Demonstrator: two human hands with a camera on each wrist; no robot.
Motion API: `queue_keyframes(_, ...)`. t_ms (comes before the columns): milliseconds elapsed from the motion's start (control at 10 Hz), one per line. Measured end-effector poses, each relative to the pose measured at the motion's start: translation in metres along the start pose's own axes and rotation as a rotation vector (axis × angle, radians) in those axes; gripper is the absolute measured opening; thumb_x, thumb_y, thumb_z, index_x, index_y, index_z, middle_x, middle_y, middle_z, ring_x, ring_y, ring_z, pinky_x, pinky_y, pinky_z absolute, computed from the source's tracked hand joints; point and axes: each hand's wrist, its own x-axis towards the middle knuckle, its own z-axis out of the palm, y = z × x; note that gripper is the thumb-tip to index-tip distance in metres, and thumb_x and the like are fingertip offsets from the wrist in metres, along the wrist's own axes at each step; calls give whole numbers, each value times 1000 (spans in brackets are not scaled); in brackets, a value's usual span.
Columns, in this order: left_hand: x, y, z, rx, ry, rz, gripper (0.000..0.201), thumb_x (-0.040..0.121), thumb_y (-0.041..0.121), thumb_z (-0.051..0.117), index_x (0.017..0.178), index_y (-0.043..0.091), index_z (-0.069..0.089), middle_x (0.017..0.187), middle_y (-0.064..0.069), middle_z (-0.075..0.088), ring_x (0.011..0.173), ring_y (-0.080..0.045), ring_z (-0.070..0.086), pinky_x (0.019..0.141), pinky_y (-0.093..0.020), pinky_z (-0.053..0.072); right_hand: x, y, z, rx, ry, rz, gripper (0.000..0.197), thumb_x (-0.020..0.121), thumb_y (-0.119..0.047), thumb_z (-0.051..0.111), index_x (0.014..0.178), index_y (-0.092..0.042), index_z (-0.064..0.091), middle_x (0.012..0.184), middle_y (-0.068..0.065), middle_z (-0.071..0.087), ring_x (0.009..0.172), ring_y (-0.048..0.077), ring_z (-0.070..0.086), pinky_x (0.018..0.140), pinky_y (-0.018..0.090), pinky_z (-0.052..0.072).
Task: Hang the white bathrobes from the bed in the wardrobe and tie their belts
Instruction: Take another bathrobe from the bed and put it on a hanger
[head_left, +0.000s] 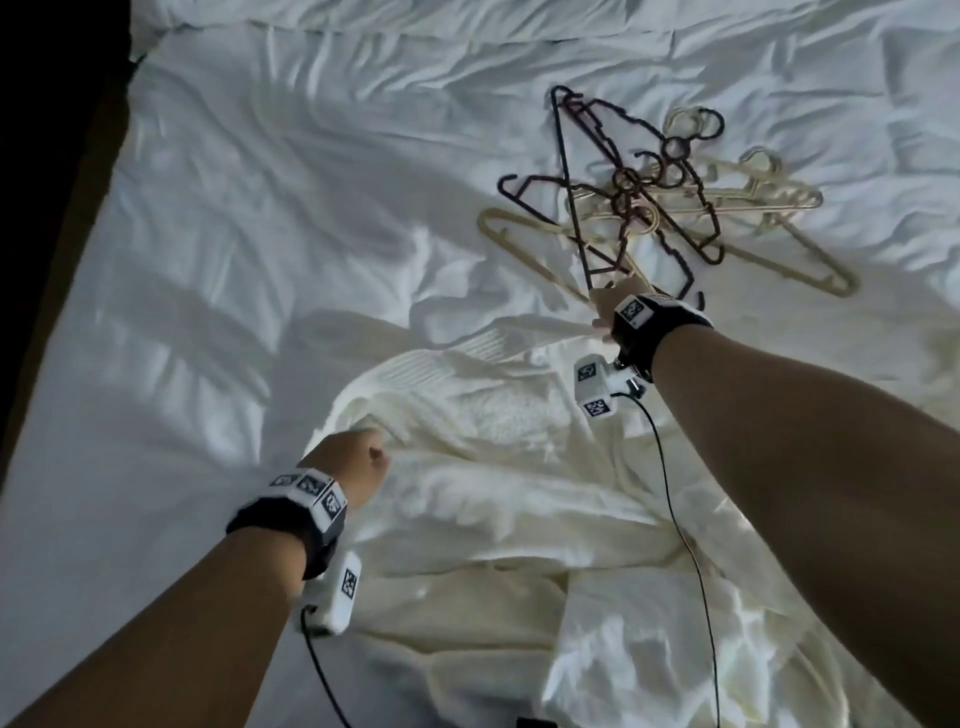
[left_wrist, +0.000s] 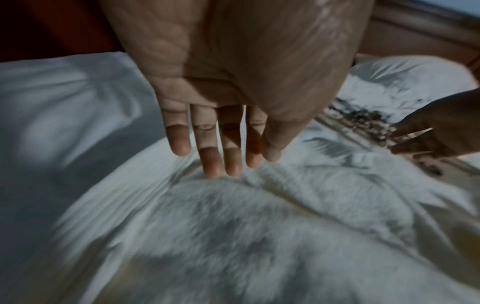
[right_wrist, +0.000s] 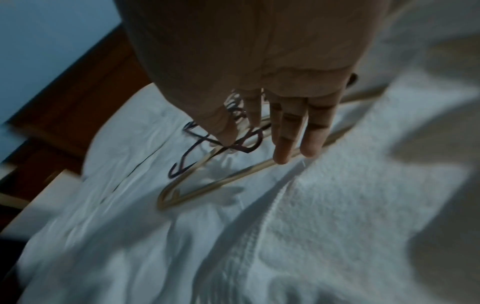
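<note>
A cream-white bathrobe (head_left: 493, 467) lies crumpled on the near part of the bed (head_left: 249, 197). My left hand (head_left: 358, 457) hovers at the robe's far left edge. In the left wrist view its fingers (left_wrist: 226, 160) are straight, with the tips at the robe (left_wrist: 259, 226) and nothing held. My right hand (head_left: 615, 304) reaches past the robe to a tangled pile of dark and beige hangers (head_left: 654, 202). In the right wrist view its straight fingers (right_wrist: 283, 152) touch a beige hanger (right_wrist: 207, 185), with a dark hanger (right_wrist: 182, 168) by the thumb. The robe (right_wrist: 337, 205) fills the lower right. No belt shows.
Rumpled white sheets cover the rest of the bed. Its dark left edge (head_left: 57, 270) runs along the frame side, and a wooden headboard (left_wrist: 415, 41) stands beyond. Thin black cables (head_left: 675, 493) trail from both wrist cameras over the robe.
</note>
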Motion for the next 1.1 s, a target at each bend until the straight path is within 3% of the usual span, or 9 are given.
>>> queue_keyframes(100, 1, -24, 19, 71, -52, -112, 12, 93, 28, 50, 90, 17, 55, 105, -10, 67, 88, -25, 59, 71, -26, 39, 20, 5, 2, 363, -89, 122, 48, 99, -29, 44, 142, -10, 38, 121, 5, 50, 95, 20, 60, 68, 33, 55)
queue_keyframes(200, 2, -46, 27, 47, -15, -225, 15, 90, 30, 57, 90, 18, 47, 108, -10, 59, 87, -24, 57, 76, -32, 46, 39, -12, 6, 536, -29, 171, 28, 102, -27, 43, 120, -7, 50, 93, 1, 62, 60, 9, 67, 48, 23, 53)
queue_keyframes(300, 2, -54, 34, -52, 129, -380, 51, 82, 33, 72, 120, 13, 43, 121, -14, 46, 106, -32, 57, 89, -42, 50, 29, -30, 8, 612, -13, 204, 26, 103, -22, 40, 80, -11, 48, 53, -2, 57, 47, 10, 55, 45, 25, 42)
queue_keyframes(400, 4, -60, 48, -240, 142, -539, 95, 70, 33, 84, 140, 12, 24, 132, -17, 49, 118, -39, 53, 96, -47, 48, 7, -36, 9, 729, -14, 101, 26, 102, -16, 38, 79, -15, 50, 62, -1, 46, 47, 11, 42, 44, 22, 40)
queue_keyframes(500, 8, -67, 74, -393, 84, -671, 84, 67, 35, 81, 128, 12, 28, 118, -18, 60, 107, -40, 60, 95, -49, 49, -29, -28, 5, 836, -16, 14, 23, 102, -14, 37, 85, -15, 54, 61, -1, 43, 46, 11, 38, 51, 26, 44)
queue_keyframes(600, 13, -70, 98, -304, -25, -568, 39, 74, 36, 53, 106, 15, 57, 112, -15, 67, 100, -37, 63, 92, -47, 49, -68, -7, 0, 857, -29, -56, 24, 104, -12, 33, 94, -12, 55, 63, 0, 44, 49, 11, 40, 56, 28, 44)
queue_keyframes(700, -9, -45, 83, -303, -21, -492, 28, 81, 25, 50, 102, 14, 64, 116, -15, 66, 106, -36, 62, 92, -40, 49, -102, 20, -8, 818, 2, -95, 24, 102, -5, 30, 97, -11, 53, 67, 4, 46, 52, 13, 45, 57, 29, 45)
queue_keyframes(900, -63, -13, 31, -594, 260, -370, 33, 91, 9, 51, 123, -1, 49, 124, -28, 58, 111, -44, 57, 87, -38, 43, -167, 63, -42, 830, 101, -125, 34, 101, -2, 27, 117, -16, 53, 65, 2, 46, 45, 10, 39, 54, 27, 43)
queue_keyframes(1100, -121, 46, -22, -593, 455, -35, 43, 97, 22, 56, 127, 2, 34, 126, -23, 56, 108, -41, 58, 86, -38, 41, -224, 96, -76, 661, 357, -152, 38, 97, 1, 27, 121, -11, 52, 63, 8, 48, 47, 17, 38, 49, 27, 37)
